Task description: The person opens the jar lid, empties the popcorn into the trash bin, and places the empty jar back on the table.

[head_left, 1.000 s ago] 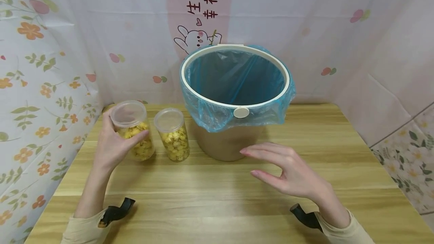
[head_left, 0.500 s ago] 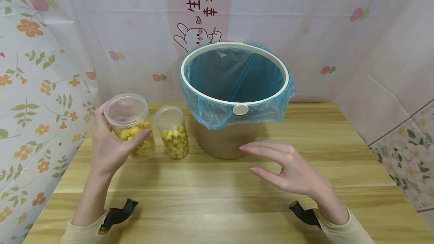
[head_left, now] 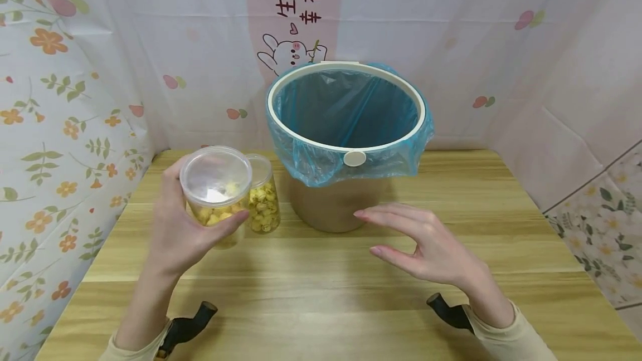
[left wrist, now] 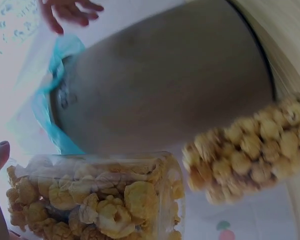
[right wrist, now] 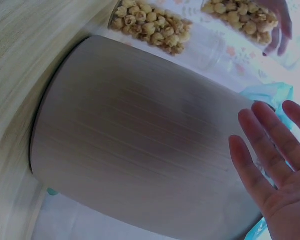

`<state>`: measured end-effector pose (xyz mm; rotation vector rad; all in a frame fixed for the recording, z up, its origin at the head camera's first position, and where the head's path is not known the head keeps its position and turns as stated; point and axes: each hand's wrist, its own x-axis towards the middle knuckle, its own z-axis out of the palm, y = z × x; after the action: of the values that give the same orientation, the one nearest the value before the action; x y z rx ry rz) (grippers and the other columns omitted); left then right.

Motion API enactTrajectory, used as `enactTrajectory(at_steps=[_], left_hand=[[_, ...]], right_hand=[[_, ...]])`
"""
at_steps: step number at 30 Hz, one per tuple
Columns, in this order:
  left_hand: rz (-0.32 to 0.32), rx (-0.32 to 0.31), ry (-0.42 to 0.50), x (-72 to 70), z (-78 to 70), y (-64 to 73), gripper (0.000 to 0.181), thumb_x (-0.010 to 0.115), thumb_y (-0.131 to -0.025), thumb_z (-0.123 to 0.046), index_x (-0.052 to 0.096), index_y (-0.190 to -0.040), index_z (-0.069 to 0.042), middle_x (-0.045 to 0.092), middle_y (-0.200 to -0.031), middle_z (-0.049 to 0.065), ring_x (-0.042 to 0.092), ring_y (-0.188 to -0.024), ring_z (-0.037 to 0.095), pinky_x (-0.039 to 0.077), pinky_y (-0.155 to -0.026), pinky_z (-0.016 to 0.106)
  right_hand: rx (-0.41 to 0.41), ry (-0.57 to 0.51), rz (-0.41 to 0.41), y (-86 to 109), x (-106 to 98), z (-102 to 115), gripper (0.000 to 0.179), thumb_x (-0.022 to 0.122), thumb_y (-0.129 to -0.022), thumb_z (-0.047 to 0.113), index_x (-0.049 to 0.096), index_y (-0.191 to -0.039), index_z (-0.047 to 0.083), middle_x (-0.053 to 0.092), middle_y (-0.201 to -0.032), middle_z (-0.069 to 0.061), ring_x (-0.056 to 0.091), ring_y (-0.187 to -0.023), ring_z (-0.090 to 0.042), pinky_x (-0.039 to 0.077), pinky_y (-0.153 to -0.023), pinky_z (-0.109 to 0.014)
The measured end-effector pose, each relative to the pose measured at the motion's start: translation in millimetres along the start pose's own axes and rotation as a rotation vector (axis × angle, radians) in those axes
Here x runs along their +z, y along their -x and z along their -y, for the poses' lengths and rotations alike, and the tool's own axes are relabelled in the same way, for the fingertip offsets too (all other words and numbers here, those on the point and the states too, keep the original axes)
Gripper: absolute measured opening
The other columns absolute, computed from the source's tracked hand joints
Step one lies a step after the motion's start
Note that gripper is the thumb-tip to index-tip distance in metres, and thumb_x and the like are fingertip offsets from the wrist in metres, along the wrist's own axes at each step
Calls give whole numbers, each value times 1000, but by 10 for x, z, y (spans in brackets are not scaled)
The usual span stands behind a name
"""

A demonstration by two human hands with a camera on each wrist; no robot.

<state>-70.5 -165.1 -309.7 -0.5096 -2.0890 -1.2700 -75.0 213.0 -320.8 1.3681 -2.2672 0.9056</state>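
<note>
The large jar (head_left: 218,194) is gripped by the left hand (head_left: 178,230), with the fingers curled round its side and the thumb laid across its near face. The large jar is raised above the worktop (head_left: 321,305); its long axis is held close to upright. The bin (head_left: 331,205) is situated to the right of it, and the jar's base is judged to be below the level of the rim (head_left: 346,149). The small jar (head_left: 264,205) is interposed between the two. The right hand (head_left: 426,244) is positioned nearer the bin, its fingers extended and unloaded; no contact with the bin is evident.
</note>
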Motion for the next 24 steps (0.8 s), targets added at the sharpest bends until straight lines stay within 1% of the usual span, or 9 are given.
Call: enactTrajectory(at_steps=[2, 4, 6, 10, 11, 14, 18, 22, 24], left_hand=[[43, 17, 1, 44, -50, 19, 105, 95, -54, -1, 44, -145, 0, 61, -137, 8, 58, -118, 7, 46, -101, 17], [85, 20, -2, 94, -100, 38, 106, 96, -54, -4, 43, -145, 0, 61, -137, 11, 59, -117, 10, 47, -100, 17], [118, 20, -7, 149, -138, 54, 106, 98, -54, -8, 43, -145, -1, 62, -136, 11, 60, -116, 13, 48, -99, 18], [157, 37, -11, 259, -184, 85, 107, 99, -55, -13, 44, -146, -4, 60, -140, 9, 59, -119, 20, 47, -102, 22], [163, 48, -12, 286, -189, 91, 106, 99, -56, -16, 44, -146, -4, 60, -140, 8, 59, -120, 21, 47, -103, 23], [181, 107, -11, 375, -200, 108, 100, 98, -60, -25, 47, -144, -3, 61, -138, 9, 60, -120, 24, 46, -104, 26], [218, 177, -25, 498, -232, 134, 97, 97, -64, -35, 48, -142, -3, 61, -136, 8, 61, -117, 23, 51, -100, 30], [257, 216, -53, 620, -276, 152, 99, 97, -62, -36, 48, -143, -6, 62, -136, 5, 61, -118, 20, 53, -97, 34], [266, 251, -61, 687, -295, 156, 100, 98, -61, -36, 49, -143, -6, 63, -135, 5, 60, -117, 20, 53, -97, 35]], right_hand=[[0, 7, 0, 2, -8, 3, 47, 74, -94, 23, 64, -139, 13, 71, -132, -1, 69, -119, -17, 46, -108, -16], [-4, 14, -3, 2, -14, 7, 48, 75, -93, 23, 64, -140, 14, 71, -132, -1, 69, -118, -16, 46, -108, -16], [-5, 15, -5, 0, -17, 10, 49, 74, -94, 24, 63, -140, 13, 71, -132, -1, 69, -118, -16, 46, -108, -15], [-13, 5, -13, -5, -19, 14, 49, 74, -94, 25, 63, -140, 11, 71, -132, -2, 69, -118, -16, 47, -107, -16], [-13, 0, -16, -5, -19, 14, 49, 73, -95, 26, 63, -140, 11, 71, -133, -2, 69, -118, -16, 47, -107, -16], [-13, -9, -29, 0, -22, 12, 50, 73, -95, 30, 64, -139, 8, 71, -133, -4, 69, -119, -16, 47, -107, -15], [6, -16, -43, 15, -38, 12, 55, 71, -96, 40, 64, -138, 7, 71, -134, -6, 68, -121, -14, 47, -108, -15], [21, -23, -61, 17, -55, 18, 58, 70, -95, 45, 63, -138, 6, 71, -133, -7, 68, -118, -14, 51, -101, -15], [21, -30, -75, 17, -59, 22, 60, 70, -95, 46, 63, -137, 5, 71, -133, -6, 68, -116, -13, 54, -95, -16]])
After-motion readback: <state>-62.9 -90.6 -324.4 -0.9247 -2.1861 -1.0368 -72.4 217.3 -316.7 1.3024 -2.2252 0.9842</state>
